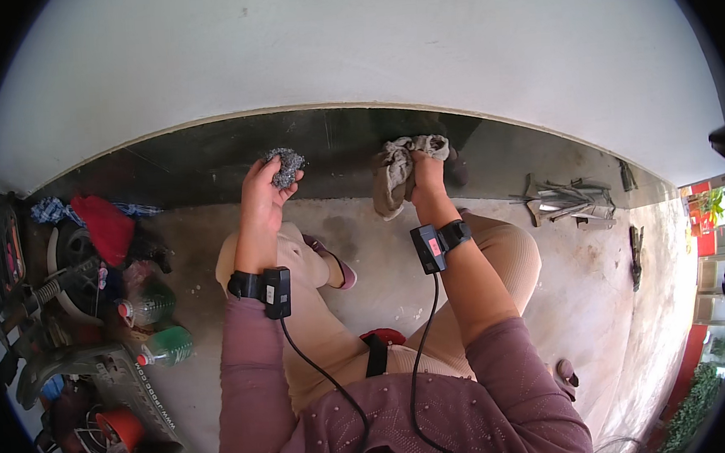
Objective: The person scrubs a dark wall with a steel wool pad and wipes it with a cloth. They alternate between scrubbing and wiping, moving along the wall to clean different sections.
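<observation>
My left hand (pixel 265 192) grips a ball of steel wool (pixel 285 168) in front of a dark, glossy tiled band (pixel 333 147) low on the wall. To its right, my right hand (pixel 426 171) holds a crumpled, soiled grey-beige cloth (pixel 393 178). The cloth is bunched against or just before the same band, and part of it hangs down towards the floor. Whether it touches the tile I cannot tell. My right fingers are mostly hidden in its folds.
White wall (pixel 351 46) rises above the dark band. At left stand a wheel (pixel 76 272), plastic bottles (pixel 165 346) and an orange-red pot (pixel 121 428). Scrap metal pieces (pixel 569 201) lie at right on the concrete floor (pixel 364 251). A shoe (pixel 566 376) is behind my right side.
</observation>
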Demonstrator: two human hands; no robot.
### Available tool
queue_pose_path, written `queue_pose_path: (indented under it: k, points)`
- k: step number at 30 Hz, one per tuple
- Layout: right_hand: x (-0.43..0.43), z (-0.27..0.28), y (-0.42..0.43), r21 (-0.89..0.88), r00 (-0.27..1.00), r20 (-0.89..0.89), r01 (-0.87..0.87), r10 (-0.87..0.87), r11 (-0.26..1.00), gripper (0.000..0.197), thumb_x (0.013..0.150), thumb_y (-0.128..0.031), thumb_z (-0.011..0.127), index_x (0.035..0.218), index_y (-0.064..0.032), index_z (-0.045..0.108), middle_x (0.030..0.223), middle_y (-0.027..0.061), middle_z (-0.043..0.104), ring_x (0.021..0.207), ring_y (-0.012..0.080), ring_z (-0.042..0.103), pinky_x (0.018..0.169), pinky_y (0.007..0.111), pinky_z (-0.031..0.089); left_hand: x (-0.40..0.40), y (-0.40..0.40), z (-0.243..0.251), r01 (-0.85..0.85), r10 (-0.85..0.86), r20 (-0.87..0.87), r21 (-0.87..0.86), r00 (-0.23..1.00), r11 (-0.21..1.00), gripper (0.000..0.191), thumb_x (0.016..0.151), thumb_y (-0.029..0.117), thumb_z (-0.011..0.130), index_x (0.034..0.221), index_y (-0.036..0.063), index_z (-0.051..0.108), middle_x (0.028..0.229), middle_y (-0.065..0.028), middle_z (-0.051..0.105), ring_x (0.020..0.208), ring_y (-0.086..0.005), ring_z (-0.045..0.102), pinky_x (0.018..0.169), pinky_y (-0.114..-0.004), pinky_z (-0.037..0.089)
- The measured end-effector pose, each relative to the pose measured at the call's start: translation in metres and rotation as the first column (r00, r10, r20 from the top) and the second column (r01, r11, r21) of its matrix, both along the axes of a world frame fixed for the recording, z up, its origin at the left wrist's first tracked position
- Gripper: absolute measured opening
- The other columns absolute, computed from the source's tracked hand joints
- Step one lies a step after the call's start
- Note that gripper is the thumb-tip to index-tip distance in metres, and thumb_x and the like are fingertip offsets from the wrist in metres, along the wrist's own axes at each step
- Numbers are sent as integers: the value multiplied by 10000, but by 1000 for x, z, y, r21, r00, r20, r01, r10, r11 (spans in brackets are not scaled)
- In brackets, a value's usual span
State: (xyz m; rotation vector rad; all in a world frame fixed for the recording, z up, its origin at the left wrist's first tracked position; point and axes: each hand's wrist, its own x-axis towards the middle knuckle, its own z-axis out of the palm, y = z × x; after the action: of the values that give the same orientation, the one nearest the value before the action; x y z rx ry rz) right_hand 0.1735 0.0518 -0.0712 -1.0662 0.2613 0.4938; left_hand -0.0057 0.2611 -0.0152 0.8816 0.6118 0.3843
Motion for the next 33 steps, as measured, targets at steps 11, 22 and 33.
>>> queue_pose_path:
  k: [11,22,33]
  points:
    - [-10,-74,-68,-192,984,55,179,-172,965,311,704,91,540,998,-3,578,884,100,641,768,216,631,708,332,518,19,-14,-17,654,-291,-657,410,695,635,129,880,170,569,925,51,545,848,-43,624,673,-103,616,525,-251,427]
    - [6,-102,-67,-475,936,346,235,-65,848,373,739,-32,609,1088,-17,478,1002,117,585,944,214,565,861,319,443,39,12,-32,885,15,-888,459,459,82,296,814,276,606,1019,65,574,1010,-160,635,959,-351,593,785,-420,461]
    - [-62,-21,79,-769,945,300,158,131,619,489,763,-216,644,1132,-39,377,1132,277,521,1013,478,529,849,508,430,33,45,-39,843,-86,-840,527,536,108,284,817,240,596,1024,48,561,1005,-175,627,952,-366,587,785,-431,458]
